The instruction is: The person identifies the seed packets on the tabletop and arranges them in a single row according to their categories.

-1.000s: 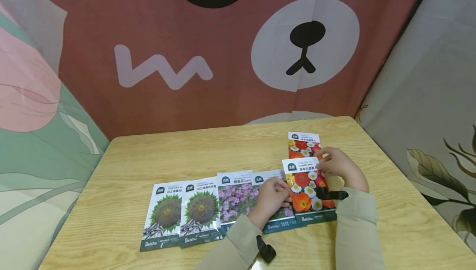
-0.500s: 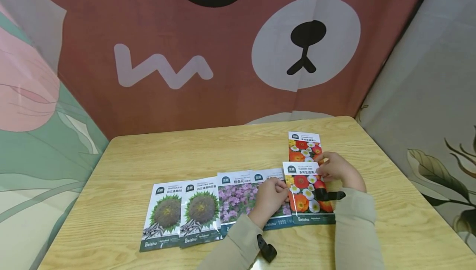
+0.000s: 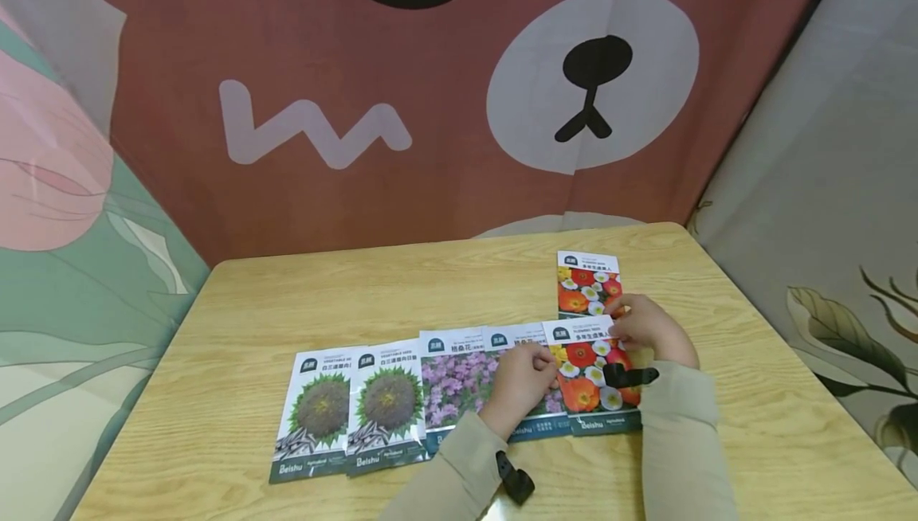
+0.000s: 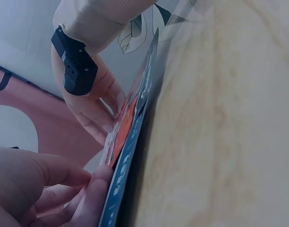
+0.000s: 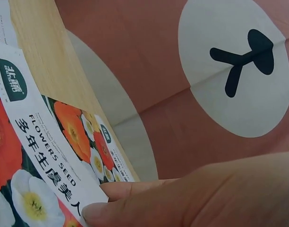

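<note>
My right hand (image 3: 654, 331) pinches the upper right corner of a poppy seed packet (image 3: 582, 395); the right wrist view shows the thumb on its white top band. This packet overlaps the right edge of a purple-flower seed packet (image 3: 538, 428). On that purple packet rests my left hand (image 3: 522, 384), fingers loosely bent, tips beside the poppy packet's left edge. In the left wrist view the left fingers (image 4: 95, 191) touch the packets' faces. Behind, a second poppy seed packet (image 3: 588, 286) lies flat, its lower end covered by the front one.
Another purple-flower packet (image 3: 453, 384) and two sunflower seed packets, one at the far left (image 3: 323, 409) and one beside it (image 3: 390, 405), continue the overlapping row. The wooden table (image 3: 215, 393) meets a printed bear curtain (image 3: 445, 186) at the back.
The right hand has drawn the front poppy packet slightly toward me and left, over the purple packet's edge. More of the rear poppy packet shows. My left hand has barely moved.
</note>
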`<state>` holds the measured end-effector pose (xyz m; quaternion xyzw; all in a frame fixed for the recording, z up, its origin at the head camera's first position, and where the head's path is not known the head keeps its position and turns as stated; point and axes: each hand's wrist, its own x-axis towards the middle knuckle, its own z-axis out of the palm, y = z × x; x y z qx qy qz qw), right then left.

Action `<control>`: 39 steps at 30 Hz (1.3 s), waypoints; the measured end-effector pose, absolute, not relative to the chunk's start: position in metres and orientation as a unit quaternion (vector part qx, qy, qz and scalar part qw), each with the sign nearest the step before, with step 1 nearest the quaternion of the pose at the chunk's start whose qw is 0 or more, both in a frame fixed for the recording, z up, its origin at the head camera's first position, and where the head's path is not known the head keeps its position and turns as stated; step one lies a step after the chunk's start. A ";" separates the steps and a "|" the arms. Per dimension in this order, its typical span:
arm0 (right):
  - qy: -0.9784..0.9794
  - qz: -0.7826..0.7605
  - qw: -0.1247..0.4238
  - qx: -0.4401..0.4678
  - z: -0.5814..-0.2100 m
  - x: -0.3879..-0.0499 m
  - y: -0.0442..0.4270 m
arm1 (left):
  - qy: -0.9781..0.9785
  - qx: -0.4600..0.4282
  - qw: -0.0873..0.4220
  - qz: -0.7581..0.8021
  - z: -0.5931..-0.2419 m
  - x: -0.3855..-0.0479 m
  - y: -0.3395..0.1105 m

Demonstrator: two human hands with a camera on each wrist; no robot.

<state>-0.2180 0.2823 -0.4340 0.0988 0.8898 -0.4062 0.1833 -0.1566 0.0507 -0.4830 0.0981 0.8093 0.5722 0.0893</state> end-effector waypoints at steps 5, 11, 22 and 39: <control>0.890 -0.407 0.184 0.092 -0.437 -0.220 0.282 | 0.835 0.127 0.064 0.532 -0.481 -0.155 0.051; 0.890 -0.406 0.184 0.097 -0.441 -0.221 0.283 | 0.842 0.144 0.054 0.517 -0.482 -0.155 0.049; 0.886 -0.415 0.178 0.104 -0.440 -0.219 0.281 | 0.841 0.149 0.060 0.516 -0.482 -0.155 0.048; 0.904 -0.400 0.122 0.093 -0.445 -0.224 0.276 | 0.830 0.141 0.081 0.533 -0.484 -0.156 0.049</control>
